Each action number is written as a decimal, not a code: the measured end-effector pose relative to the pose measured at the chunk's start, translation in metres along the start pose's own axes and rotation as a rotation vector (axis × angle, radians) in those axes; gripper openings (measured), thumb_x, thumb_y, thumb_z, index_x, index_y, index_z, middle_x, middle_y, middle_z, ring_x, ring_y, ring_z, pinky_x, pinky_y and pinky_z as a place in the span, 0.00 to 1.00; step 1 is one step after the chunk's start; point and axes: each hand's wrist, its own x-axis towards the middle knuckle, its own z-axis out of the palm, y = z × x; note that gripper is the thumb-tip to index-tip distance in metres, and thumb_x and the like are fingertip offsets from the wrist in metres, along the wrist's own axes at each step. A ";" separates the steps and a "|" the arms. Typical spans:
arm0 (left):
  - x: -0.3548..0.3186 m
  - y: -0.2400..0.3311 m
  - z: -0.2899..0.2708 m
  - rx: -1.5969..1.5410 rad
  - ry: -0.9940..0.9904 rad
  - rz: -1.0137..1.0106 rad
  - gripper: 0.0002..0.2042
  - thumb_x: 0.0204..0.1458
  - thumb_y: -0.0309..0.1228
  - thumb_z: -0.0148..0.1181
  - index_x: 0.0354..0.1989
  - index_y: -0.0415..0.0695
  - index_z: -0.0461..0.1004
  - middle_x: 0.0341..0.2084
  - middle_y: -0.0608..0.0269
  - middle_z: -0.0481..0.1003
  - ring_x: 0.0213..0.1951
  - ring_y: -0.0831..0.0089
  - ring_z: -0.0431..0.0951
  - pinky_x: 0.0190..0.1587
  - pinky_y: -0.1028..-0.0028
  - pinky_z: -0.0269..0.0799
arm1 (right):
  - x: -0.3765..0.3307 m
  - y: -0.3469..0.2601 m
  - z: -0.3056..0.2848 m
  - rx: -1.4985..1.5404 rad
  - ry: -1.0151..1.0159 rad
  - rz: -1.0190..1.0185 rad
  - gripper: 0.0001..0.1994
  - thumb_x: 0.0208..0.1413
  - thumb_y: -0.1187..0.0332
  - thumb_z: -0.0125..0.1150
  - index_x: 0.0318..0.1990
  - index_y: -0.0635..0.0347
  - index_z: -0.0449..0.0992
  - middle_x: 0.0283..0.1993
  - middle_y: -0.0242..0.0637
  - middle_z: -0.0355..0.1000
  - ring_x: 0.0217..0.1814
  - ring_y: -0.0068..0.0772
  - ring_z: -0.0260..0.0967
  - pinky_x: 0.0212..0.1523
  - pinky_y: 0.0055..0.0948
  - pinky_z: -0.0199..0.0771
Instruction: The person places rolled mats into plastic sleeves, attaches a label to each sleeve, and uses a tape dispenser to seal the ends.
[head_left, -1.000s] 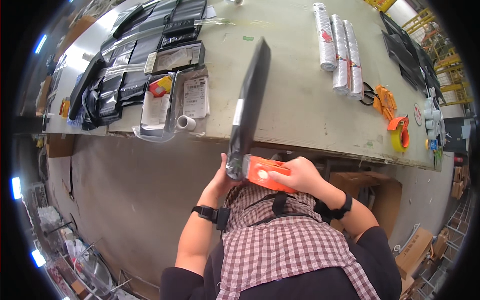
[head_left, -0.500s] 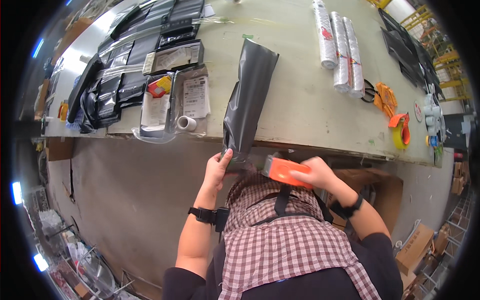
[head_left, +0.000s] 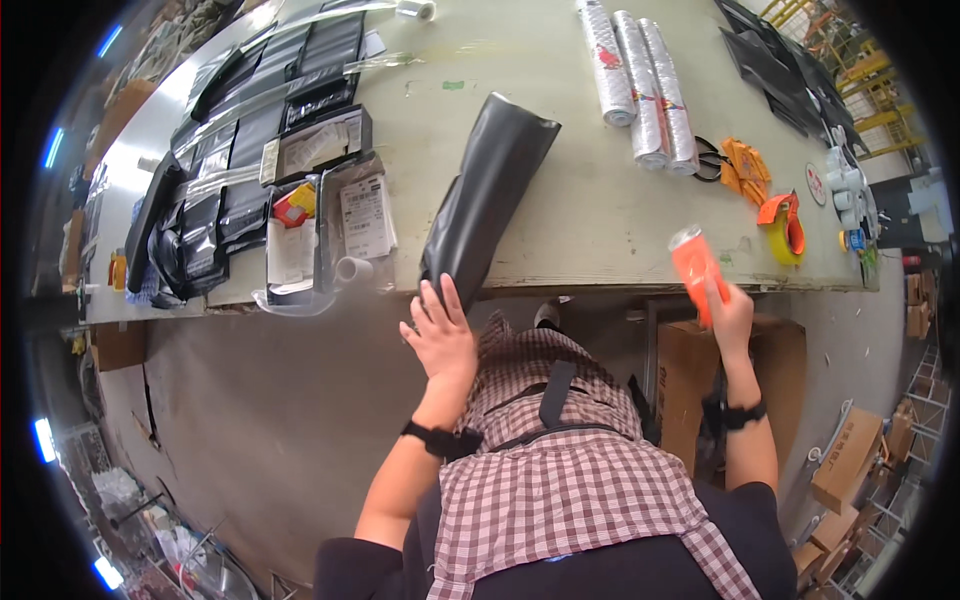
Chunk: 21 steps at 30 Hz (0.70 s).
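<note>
A long black plastic-wrapped package (head_left: 490, 190) lies slantwise on the table, its near end at the front edge. My left hand (head_left: 443, 340) rests against that near end, fingers stretched and spread, not wrapped round it. My right hand (head_left: 733, 318) is closed on an orange tape dispenser (head_left: 696, 275), held at the table's front edge well to the right of the package. The dispenser is slightly smeared by motion, and whether tape hangs from it cannot be made out.
Three silvery wrapped rolls (head_left: 645, 95) lie at the back right. Near them are black-handled scissors (head_left: 710, 160), an orange bag (head_left: 745, 172) and another tape dispenser (head_left: 783, 228). Left stand boxes of paper labels (head_left: 365, 215) beside stacked black packages (head_left: 225, 190). A cardboard box (head_left: 688, 385) sits under the table.
My right hand has swung the tape dispenser rightward, away from the package. My left hand has loosened from gripping the package's near end and spread its fingers; the package now lies lower on the table.
</note>
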 end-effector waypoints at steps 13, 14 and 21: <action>0.056 0.020 -0.072 -1.879 -0.985 0.324 0.34 0.48 0.38 0.60 0.58 0.34 0.51 0.45 0.53 0.68 0.47 0.67 0.69 0.51 0.70 0.64 | -0.036 -0.122 0.087 1.321 -0.855 0.498 0.33 0.48 0.54 0.62 0.56 0.64 0.59 0.46 0.37 0.67 0.51 0.27 0.63 0.48 0.29 0.67; 0.056 0.020 -0.083 -1.660 -0.970 0.432 0.34 0.47 0.40 0.61 0.58 0.36 0.53 0.45 0.49 0.69 0.48 0.64 0.69 0.51 0.70 0.64 | -0.034 -0.112 0.095 1.281 -0.889 0.539 0.32 0.47 0.55 0.63 0.56 0.63 0.59 0.47 0.35 0.66 0.50 0.26 0.63 0.47 0.28 0.67; 0.041 -0.067 -0.065 -1.114 -0.832 0.243 0.27 0.47 0.38 0.60 0.55 0.40 0.63 0.41 0.55 0.74 0.38 0.64 0.75 0.43 0.71 0.69 | 0.028 -0.103 0.026 1.357 -0.984 0.583 0.25 0.46 0.62 0.63 0.50 0.64 0.64 0.41 0.33 0.68 0.39 0.22 0.68 0.40 0.23 0.69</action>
